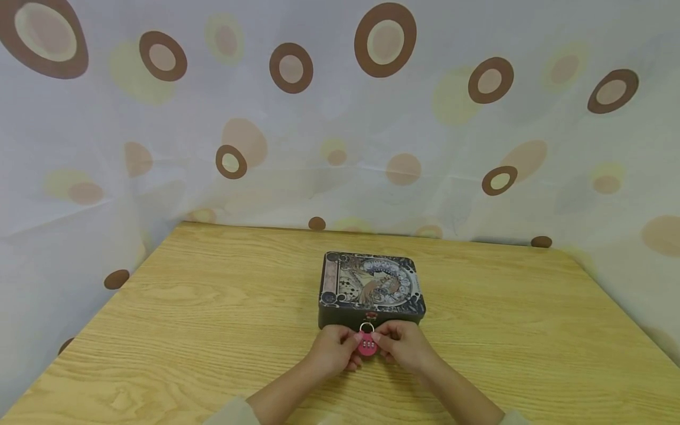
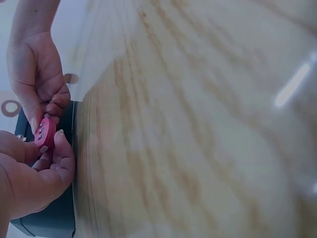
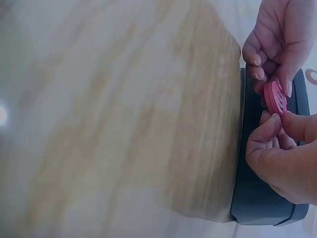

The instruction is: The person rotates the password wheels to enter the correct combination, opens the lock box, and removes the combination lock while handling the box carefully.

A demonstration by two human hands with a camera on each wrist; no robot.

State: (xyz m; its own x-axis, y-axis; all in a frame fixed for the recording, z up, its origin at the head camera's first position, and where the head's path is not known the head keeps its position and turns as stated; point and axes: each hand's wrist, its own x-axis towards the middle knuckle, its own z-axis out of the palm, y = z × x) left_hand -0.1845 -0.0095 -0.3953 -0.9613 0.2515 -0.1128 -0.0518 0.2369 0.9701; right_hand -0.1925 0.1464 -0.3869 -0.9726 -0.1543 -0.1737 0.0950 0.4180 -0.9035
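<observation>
A pink combination padlock (image 1: 367,345) with a row of small number dials is held upright in front of a dark tin box (image 1: 340,317). Its silver shackle points up toward the red clasp (image 1: 371,315) on the box's front; whether it passes through the clasp I cannot tell. My left hand (image 1: 332,350) pinches the lock's left side between thumb and fingers. On the opposite side my right hand (image 1: 406,346) pinches it the same way. Both wrist views show the padlock (image 2: 45,133) between the two thumbs, close to the box's dark front wall (image 3: 250,198).
The box's lid (image 1: 379,282) is closed and carries an ornate printed picture. Under it lies a wood-grain table (image 1: 223,307). A white cloth (image 1: 319,118) with brown and yellow circles hangs behind the table and along its sides.
</observation>
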